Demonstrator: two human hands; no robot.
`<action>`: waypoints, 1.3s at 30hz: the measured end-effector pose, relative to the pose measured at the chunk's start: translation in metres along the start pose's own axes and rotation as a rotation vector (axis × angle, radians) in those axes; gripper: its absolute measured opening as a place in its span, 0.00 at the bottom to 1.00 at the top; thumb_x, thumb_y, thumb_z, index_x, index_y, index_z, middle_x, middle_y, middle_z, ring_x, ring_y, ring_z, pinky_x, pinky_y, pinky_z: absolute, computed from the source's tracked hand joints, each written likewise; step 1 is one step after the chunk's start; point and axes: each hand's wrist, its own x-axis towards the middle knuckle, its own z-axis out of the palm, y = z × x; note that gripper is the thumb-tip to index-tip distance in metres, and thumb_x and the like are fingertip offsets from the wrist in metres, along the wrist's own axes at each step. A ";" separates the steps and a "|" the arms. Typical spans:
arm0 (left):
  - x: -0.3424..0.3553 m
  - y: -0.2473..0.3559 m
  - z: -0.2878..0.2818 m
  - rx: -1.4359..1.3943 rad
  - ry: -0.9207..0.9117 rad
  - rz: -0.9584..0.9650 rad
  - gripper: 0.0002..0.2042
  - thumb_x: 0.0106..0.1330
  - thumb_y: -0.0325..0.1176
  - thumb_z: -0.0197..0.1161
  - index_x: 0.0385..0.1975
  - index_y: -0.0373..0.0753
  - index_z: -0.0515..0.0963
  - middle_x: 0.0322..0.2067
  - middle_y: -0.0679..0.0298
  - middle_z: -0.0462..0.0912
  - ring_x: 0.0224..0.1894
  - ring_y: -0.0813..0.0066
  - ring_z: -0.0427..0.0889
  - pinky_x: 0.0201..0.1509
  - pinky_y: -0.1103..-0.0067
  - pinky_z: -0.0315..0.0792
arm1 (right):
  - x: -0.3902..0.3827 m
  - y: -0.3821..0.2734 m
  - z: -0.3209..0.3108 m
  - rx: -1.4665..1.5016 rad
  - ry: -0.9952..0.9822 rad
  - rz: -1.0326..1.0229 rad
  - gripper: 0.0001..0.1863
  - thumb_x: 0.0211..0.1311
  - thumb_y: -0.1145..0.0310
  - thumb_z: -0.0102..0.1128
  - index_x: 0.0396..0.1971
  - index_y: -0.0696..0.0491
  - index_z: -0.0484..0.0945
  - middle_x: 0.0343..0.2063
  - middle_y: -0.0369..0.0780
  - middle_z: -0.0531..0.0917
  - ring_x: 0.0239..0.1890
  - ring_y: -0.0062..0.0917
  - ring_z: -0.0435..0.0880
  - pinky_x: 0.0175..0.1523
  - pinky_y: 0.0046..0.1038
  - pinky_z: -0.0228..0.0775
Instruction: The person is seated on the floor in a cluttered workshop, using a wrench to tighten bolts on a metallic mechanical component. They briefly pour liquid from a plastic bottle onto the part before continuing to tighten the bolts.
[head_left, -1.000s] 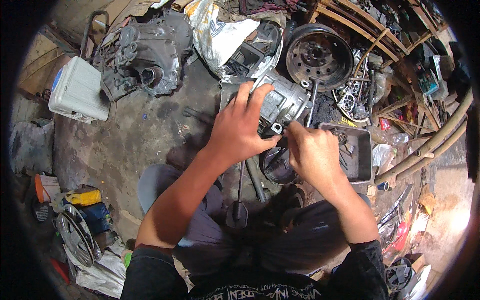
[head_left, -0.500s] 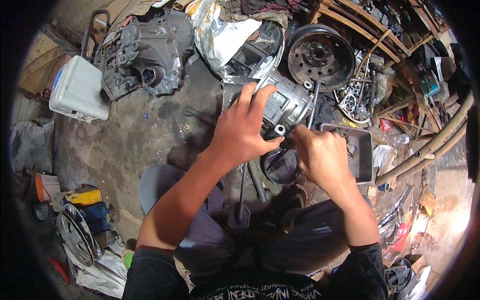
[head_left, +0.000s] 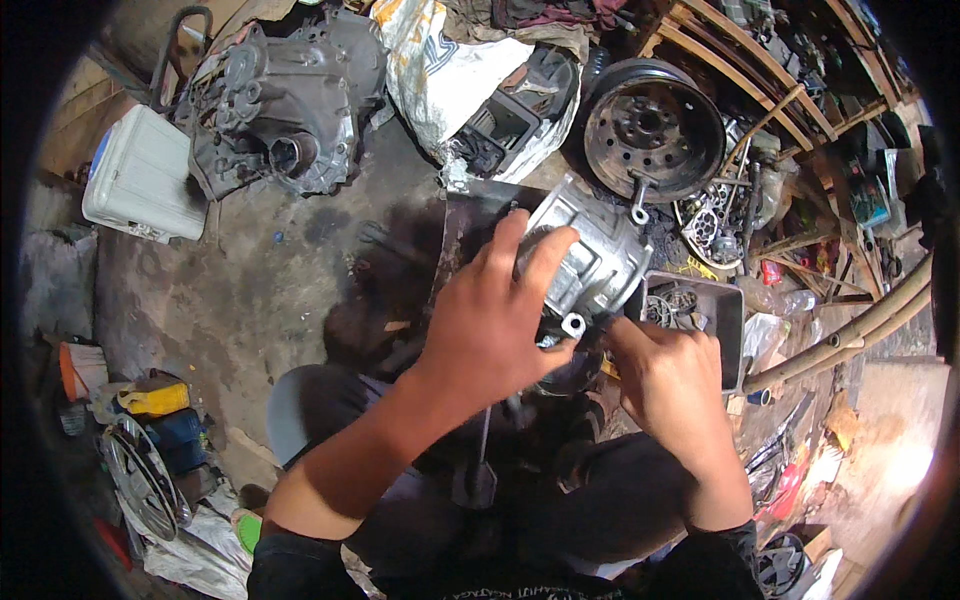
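Observation:
A silver cast-metal housing (head_left: 592, 255) with ribs and bolt lugs is held up in front of me, tilted. My left hand (head_left: 490, 305) grips it from the left, fingers over its upper side and thumb by the lower lug. At its lower right edge my right hand (head_left: 665, 365) is closed, fingertips pinched together. What those fingertips hold is hidden under the housing. Beneath the hands lies a round dark pan (head_left: 572, 378), mostly covered.
A grey metal tray (head_left: 732, 330) of small parts stands right of the housing. Beyond are a black steel wheel (head_left: 655, 130), a white sack (head_left: 440, 70) and a large gearbox casing (head_left: 300, 95). A pale plastic box (head_left: 150, 175) is far left. Wooden poles (head_left: 850, 330) cross at right.
The housing has come nearer to me and turned, both hands moving down with it. More of the grey tray's small parts shows, while the dark pan is more covered.

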 end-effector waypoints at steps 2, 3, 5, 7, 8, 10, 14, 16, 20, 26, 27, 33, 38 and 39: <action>-0.004 -0.006 0.006 0.003 0.096 0.093 0.47 0.43 0.37 0.87 0.69 0.47 0.71 0.67 0.43 0.70 0.63 0.36 0.79 0.64 0.57 0.79 | 0.002 0.004 0.003 0.011 0.017 -0.032 0.13 0.51 0.74 0.69 0.38 0.51 0.81 0.25 0.43 0.85 0.26 0.43 0.88 0.31 0.43 0.77; -0.001 -0.003 0.003 -0.008 0.091 0.095 0.46 0.42 0.36 0.86 0.68 0.47 0.72 0.66 0.44 0.70 0.61 0.37 0.81 0.62 0.58 0.80 | 0.002 0.004 0.003 0.015 0.019 -0.032 0.13 0.50 0.74 0.69 0.38 0.51 0.81 0.24 0.43 0.85 0.26 0.42 0.88 0.30 0.43 0.77; 0.004 -0.001 -0.002 -0.035 0.030 0.058 0.46 0.42 0.36 0.86 0.68 0.48 0.72 0.66 0.44 0.70 0.60 0.37 0.81 0.61 0.58 0.80 | 0.004 0.006 0.003 0.033 0.017 -0.035 0.14 0.49 0.75 0.69 0.37 0.51 0.81 0.24 0.42 0.83 0.25 0.40 0.87 0.30 0.41 0.76; 0.005 -0.001 -0.005 -0.047 -0.020 0.026 0.47 0.42 0.36 0.87 0.68 0.48 0.71 0.66 0.44 0.71 0.60 0.38 0.82 0.60 0.58 0.81 | 0.006 0.008 0.003 0.052 0.022 -0.076 0.14 0.47 0.75 0.69 0.37 0.50 0.81 0.24 0.41 0.82 0.25 0.39 0.87 0.29 0.41 0.76; 0.005 -0.003 -0.005 -0.059 -0.017 0.026 0.47 0.42 0.36 0.87 0.68 0.49 0.71 0.66 0.44 0.71 0.60 0.38 0.82 0.60 0.58 0.81 | 0.007 0.010 0.002 0.062 0.025 -0.095 0.15 0.46 0.75 0.69 0.37 0.50 0.81 0.24 0.41 0.82 0.25 0.39 0.87 0.29 0.40 0.76; 0.004 -0.006 -0.004 -0.079 -0.015 0.029 0.48 0.41 0.36 0.87 0.69 0.49 0.71 0.67 0.45 0.71 0.60 0.39 0.82 0.59 0.57 0.82 | 0.008 0.010 0.003 0.049 0.025 -0.120 0.16 0.44 0.74 0.69 0.37 0.50 0.81 0.24 0.40 0.81 0.24 0.38 0.86 0.28 0.39 0.75; 0.002 -0.009 -0.003 -0.070 0.002 0.052 0.48 0.40 0.36 0.87 0.69 0.50 0.71 0.68 0.45 0.70 0.60 0.41 0.82 0.58 0.58 0.83 | 0.003 0.008 0.013 0.044 0.083 -0.119 0.19 0.40 0.72 0.69 0.38 0.51 0.81 0.23 0.39 0.79 0.23 0.35 0.84 0.27 0.37 0.74; 0.001 -0.009 -0.002 -0.069 0.007 0.057 0.49 0.40 0.36 0.87 0.69 0.50 0.71 0.68 0.46 0.70 0.61 0.41 0.82 0.58 0.58 0.83 | 0.002 0.010 0.019 0.061 0.135 -0.137 0.20 0.38 0.72 0.69 0.38 0.52 0.81 0.23 0.38 0.77 0.23 0.34 0.83 0.27 0.36 0.74; 0.001 -0.009 -0.001 -0.070 0.018 0.060 0.49 0.41 0.36 0.87 0.70 0.50 0.71 0.68 0.44 0.70 0.60 0.41 0.82 0.58 0.59 0.82 | -0.001 0.011 0.033 0.107 0.241 -0.136 0.21 0.36 0.72 0.69 0.38 0.52 0.80 0.23 0.38 0.77 0.22 0.34 0.82 0.27 0.36 0.73; 0.006 -0.002 -0.004 -0.001 0.016 0.041 0.49 0.41 0.39 0.88 0.69 0.48 0.71 0.66 0.44 0.71 0.55 0.43 0.86 0.56 0.62 0.84 | -0.002 0.012 0.048 0.154 0.366 -0.080 0.15 0.45 0.75 0.70 0.35 0.53 0.79 0.20 0.39 0.77 0.20 0.37 0.81 0.27 0.38 0.72; 0.006 -0.002 -0.004 0.007 0.020 0.043 0.49 0.40 0.39 0.88 0.69 0.48 0.71 0.66 0.44 0.71 0.54 0.43 0.86 0.56 0.62 0.84 | -0.001 0.012 0.046 0.144 0.372 -0.061 0.13 0.46 0.75 0.70 0.35 0.53 0.78 0.20 0.40 0.77 0.20 0.38 0.81 0.27 0.38 0.72; 0.000 -0.006 0.003 -0.029 0.053 0.045 0.50 0.39 0.37 0.88 0.69 0.47 0.70 0.66 0.46 0.72 0.61 0.40 0.81 0.62 0.59 0.81 | -0.008 0.000 0.025 0.095 0.138 -0.003 0.09 0.56 0.75 0.69 0.31 0.51 0.75 0.20 0.42 0.80 0.21 0.42 0.84 0.26 0.42 0.74; 0.007 -0.013 -0.007 -0.041 -0.050 0.046 0.50 0.42 0.42 0.89 0.71 0.47 0.70 0.65 0.49 0.75 0.64 0.42 0.80 0.62 0.58 0.80 | -0.006 -0.001 0.025 0.051 0.264 0.061 0.09 0.63 0.72 0.69 0.34 0.52 0.74 0.20 0.43 0.82 0.21 0.44 0.85 0.26 0.45 0.74; 0.013 -0.017 -0.015 -0.066 -0.104 0.050 0.50 0.44 0.43 0.89 0.71 0.46 0.69 0.64 0.50 0.77 0.64 0.43 0.80 0.63 0.58 0.80 | -0.005 -0.002 0.024 0.033 0.244 0.078 0.09 0.64 0.72 0.68 0.34 0.52 0.73 0.20 0.43 0.83 0.21 0.45 0.86 0.26 0.45 0.74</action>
